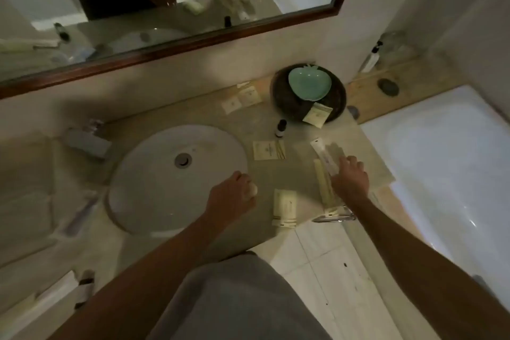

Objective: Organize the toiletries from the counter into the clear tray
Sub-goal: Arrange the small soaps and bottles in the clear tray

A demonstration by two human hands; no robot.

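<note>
The left hand [234,196] was curled round a small pale rounded object [252,190], possibly a soap, at the near right rim of the sink [154,174]. The right hand [350,176] lay with fingers spread and relaxed over the counter [289,174], its fingertips touching a white flat packet [321,149]; it gripped nothing. A long cream tube [323,182] lay just left of that hand, one end over the counter edge. A second, shorter cream tube [284,207] lay between the two hands.

Count of other items: one small dark-capped bottle [281,127], upright beside the sink; one flat paper packet [269,149] just in front of it; three small square sachets [244,99] near the wall; one sachet [316,114] leaning on the rim of a round dark dish [336,102], which held one pale green apple-shaped dish [309,83].

The counter was matte, beige and stone-like; the sink round, white and glossy. The clear tray could not be made out with certainty; a faint transparent shape showed beneath the right hand.

A wood-framed mirror [193,38] hung above. A white bathtub [441,160] stood to the right.
</note>
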